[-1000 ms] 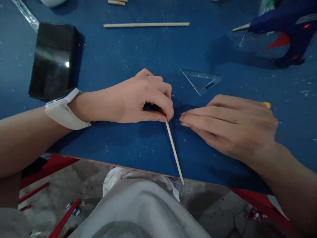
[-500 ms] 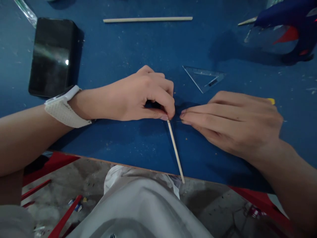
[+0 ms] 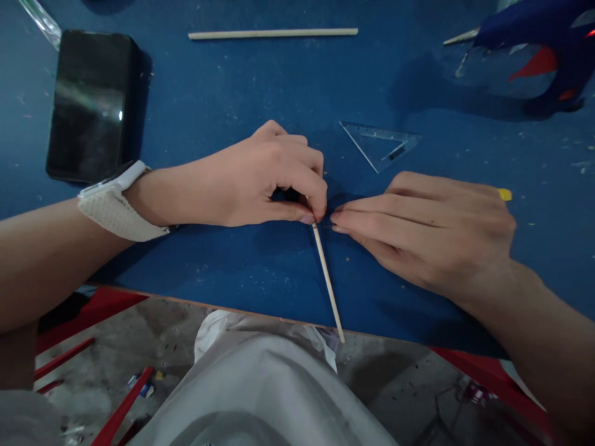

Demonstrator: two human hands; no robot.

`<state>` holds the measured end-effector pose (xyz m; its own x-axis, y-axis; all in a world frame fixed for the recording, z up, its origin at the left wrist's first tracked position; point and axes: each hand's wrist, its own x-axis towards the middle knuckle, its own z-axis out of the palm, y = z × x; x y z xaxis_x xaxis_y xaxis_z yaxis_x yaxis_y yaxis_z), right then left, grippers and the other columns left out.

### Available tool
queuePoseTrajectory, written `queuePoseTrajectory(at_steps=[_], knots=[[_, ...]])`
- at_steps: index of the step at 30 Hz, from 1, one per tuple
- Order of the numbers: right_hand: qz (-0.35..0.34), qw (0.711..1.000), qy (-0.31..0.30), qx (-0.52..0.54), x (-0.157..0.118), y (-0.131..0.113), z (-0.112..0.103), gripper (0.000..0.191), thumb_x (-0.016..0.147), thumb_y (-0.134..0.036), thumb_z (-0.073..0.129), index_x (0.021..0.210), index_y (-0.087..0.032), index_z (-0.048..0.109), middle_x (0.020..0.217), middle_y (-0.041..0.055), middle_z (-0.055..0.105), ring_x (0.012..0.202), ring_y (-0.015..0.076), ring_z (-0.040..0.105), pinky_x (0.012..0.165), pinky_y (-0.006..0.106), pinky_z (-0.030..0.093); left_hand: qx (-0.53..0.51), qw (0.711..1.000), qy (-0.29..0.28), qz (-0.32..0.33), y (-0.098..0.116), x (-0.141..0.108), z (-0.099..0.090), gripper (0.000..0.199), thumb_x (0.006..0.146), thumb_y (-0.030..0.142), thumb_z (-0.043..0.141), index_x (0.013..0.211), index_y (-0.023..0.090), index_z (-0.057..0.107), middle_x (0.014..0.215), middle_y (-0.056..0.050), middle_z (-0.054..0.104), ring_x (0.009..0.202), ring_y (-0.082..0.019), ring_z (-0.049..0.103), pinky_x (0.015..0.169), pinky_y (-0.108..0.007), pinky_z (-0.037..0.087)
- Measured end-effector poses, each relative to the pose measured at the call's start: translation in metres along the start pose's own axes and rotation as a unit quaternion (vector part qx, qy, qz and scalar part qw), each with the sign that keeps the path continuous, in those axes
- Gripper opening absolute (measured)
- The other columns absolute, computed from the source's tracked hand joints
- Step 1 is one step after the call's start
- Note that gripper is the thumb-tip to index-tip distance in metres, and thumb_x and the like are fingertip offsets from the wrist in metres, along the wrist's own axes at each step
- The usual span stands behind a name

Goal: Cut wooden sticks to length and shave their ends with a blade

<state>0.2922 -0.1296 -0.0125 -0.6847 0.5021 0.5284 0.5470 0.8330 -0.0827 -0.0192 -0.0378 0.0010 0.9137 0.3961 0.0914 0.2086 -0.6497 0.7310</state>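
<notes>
Left hand [image 3: 274, 179] pinches the stick [image 3: 328, 282] between thumb and forefinger, just below the set square [image 3: 379, 144]. Right hand [image 3: 432, 229], fingers extended together, touches the stick; whether it grips anything cannot be told.

A craft or hobby workshop: a blue worktable [image 3: 223, 99] speckled with dust and shavings carries a blue glue gun [image 3: 539, 37], a clear set square [image 3: 379, 144], loose wooden sticks [image 3: 273, 33] and a black phone [image 3: 88, 105], with scraps littering the bare concrete floor [image 3: 153, 347] below
</notes>
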Motion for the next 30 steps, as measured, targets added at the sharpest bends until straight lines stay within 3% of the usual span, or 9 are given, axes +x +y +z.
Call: queuePoseTrajectory(at_steps=[8, 17, 21, 30], knots=[[-0.008, 1.000, -0.004, -0.005, 0.007, -0.007, 0.003, 0.015, 0.122, -0.017, 0.085, 0.115, -0.029, 0.090, 0.106, -0.0054, 0.096, 0.077, 0.0164, 0.070, 0.066, 0.037, 0.054, -0.014, 0.999, -0.039, -0.008, 0.004, 0.007, -0.004, 0.026, 0.127, 0.041, 0.075, 0.115, 0.034, 0.097, 0.119, 0.000, 0.091, 0.117, -0.025, 0.079, 0.123, -0.053, 0.036], [-0.033, 0.999, -0.012, 0.015, 0.007, 0.008, -0.012, 0.017, 0.116, -0.009, 0.091, 0.115, -0.026, 0.091, 0.108, -0.0065, 0.097, 0.079, 0.0156, 0.077, 0.061, 0.035, 0.057, 0.004, 1.000, -0.017, 0.009, 0.000, 0.003, -0.002, 0.031, 0.132, 0.044, 0.072, 0.119, 0.042, 0.100, 0.120, 0.000, 0.092, 0.115, -0.025, 0.082, 0.129, -0.049, 0.045], [-0.048, 0.998, -0.028, 0.021, 0.013, 0.015, -0.019, 0.019, 0.115, -0.008, 0.093, 0.111, -0.027, 0.093, 0.107, -0.0070, 0.098, 0.079, 0.0143, 0.080, 0.062, 0.032, 0.062, 0.001, 0.999, -0.027, 0.017, 0.000, 0.003, -0.003, 0.027, 0.131, 0.043, 0.076, 0.121, 0.040, 0.100, 0.120, 0.000, 0.091, 0.110, -0.024, 0.081, 0.127, -0.052, 0.041], [-0.043, 0.999, -0.003, 0.028, 0.012, 0.019, -0.019, 0.023, 0.114, -0.009, 0.095, 0.107, -0.030, 0.090, 0.106, -0.0086, 0.098, 0.075, 0.0151, 0.079, 0.065, 0.032, 0.064, -0.006, 1.000, -0.024, 0.007, -0.001, 0.003, -0.004, 0.027, 0.130, 0.046, 0.077, 0.115, 0.041, 0.098, 0.118, 0.003, 0.091, 0.110, -0.024, 0.080, 0.127, -0.050, 0.042]])
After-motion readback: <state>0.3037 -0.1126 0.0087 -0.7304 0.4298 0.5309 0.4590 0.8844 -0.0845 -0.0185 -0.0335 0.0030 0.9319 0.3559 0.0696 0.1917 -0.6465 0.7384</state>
